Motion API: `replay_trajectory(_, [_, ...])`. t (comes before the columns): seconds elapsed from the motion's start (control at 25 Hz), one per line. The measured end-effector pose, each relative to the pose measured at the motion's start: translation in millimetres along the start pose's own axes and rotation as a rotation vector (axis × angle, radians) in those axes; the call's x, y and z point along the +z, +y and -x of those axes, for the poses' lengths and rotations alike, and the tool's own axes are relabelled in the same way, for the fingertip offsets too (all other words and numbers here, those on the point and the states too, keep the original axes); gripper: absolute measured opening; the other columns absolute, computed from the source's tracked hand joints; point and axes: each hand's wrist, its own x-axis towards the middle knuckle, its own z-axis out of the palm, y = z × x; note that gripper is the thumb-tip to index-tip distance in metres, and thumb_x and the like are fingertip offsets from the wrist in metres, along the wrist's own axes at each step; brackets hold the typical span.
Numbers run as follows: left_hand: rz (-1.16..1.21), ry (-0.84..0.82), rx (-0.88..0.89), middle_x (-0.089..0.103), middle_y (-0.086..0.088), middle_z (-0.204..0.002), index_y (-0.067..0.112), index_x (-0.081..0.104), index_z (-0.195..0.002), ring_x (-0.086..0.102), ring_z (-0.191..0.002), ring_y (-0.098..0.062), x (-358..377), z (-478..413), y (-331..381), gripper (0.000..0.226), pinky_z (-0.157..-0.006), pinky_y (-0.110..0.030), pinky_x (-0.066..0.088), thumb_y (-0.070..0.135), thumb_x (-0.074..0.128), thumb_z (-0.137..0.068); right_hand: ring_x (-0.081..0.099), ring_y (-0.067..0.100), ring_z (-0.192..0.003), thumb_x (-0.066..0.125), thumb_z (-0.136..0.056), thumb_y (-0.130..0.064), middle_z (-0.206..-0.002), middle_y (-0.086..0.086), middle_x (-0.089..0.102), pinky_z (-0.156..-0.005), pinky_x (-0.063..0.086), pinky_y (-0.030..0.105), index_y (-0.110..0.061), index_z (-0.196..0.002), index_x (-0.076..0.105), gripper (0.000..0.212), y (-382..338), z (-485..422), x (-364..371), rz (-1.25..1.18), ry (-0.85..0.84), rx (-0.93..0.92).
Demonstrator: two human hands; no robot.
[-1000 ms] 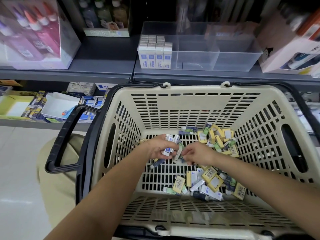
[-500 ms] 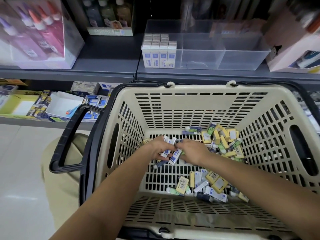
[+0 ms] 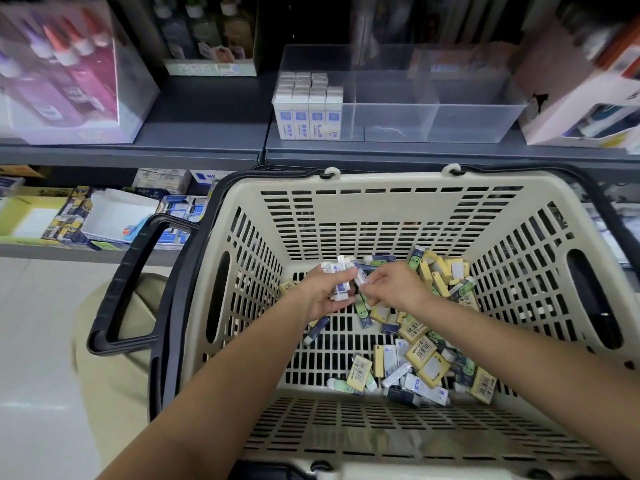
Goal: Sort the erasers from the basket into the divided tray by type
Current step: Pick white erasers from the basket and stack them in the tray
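Fingers (image 3: 341, 274) of the left hand (image 3: 320, 296): wrapped round a bunch of white erasers (image 3: 338, 289), low in the basket (image 3: 381, 216) toward its far left corner. Right hand (image 3: 394, 289): pinching one more white eraser (image 3: 359, 276), touching that bunch, probably adding it. Seat it flat against the others, long sides together, before letting go with the right; otherwise likely to slip out of a full grip. Square up the bunch with the thumb, labels facing one way, to make racking quicker. Judged near the limit of a one-hand grip, so stop gathering soon rather than squeeze in many more. Leave the yellow erasers (image 3: 440, 271) and green erasers (image 3: 362, 310) lying on the basket floor for later trips; avoid mixing types now and sorting twice. Then lift clear of the basket wall and carry up to the tray (image 3: 433, 109) on the shelf (image 3: 207, 133) behind, well apart from both hands. Set these upright beside the stack (image 3: 308, 112) of seemingly like erasers in the left compartment, filling the front row first. Keep the middle and right compartments, apparently bare, for the other two types.
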Motion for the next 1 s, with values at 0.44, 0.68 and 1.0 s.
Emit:
replay_trajectory(0.44, [-0.145,0.0,0.004,0.066,-0.008,-0.094,0.009,0.049,-0.117,0.065,-0.086,-0.019,-6.0,0.7,5.4,0.051,-0.055,-0.027,0.055,0.011,0.076,-0.074,0.063,0.011,-0.089,0.064,-0.086,-0.025,-0.101,-0.003,0.069,-0.082,0.051,0.026,-0.013,-0.102,0.068,0.02,20.0,24.1,-12.1,0.658,-0.439,-0.262])
replay_trajectory(0.68, [-0.232,-0.048,-0.004,0.069,-0.004,-0.09,0.019,0.055,-0.099,0.066,-0.09,-0.018,-1.8,3.2,3.5,0.032,-0.059,-0.029,0.056,0.014,0.076,-0.075,0.05,0.023,-0.109,0.058,-0.087,-0.029,-0.113,0.003,0.053,-0.084,0.044,0.036,-0.016,-0.117,0.06,0.033,37.1,30.6,3.0,1.166,-0.474,-0.472])
replay_trajectory(1.0, [-0.255,-0.063,-0.002,0.069,-0.005,-0.096,0.017,0.056,-0.101,0.065,-0.103,-0.021,-4.1,4.4,4.1,0.035,-0.061,-0.031,0.056,0.014,0.077,-0.074,0.051,0.022,-0.105,0.053,-0.09,-0.017,-0.105,-0.001,0.066,-0.092,0.032,0.036,-0.027,-0.114,0.064,0.029,38.2,30.3,-5.6,1.267,-0.386,-0.454])
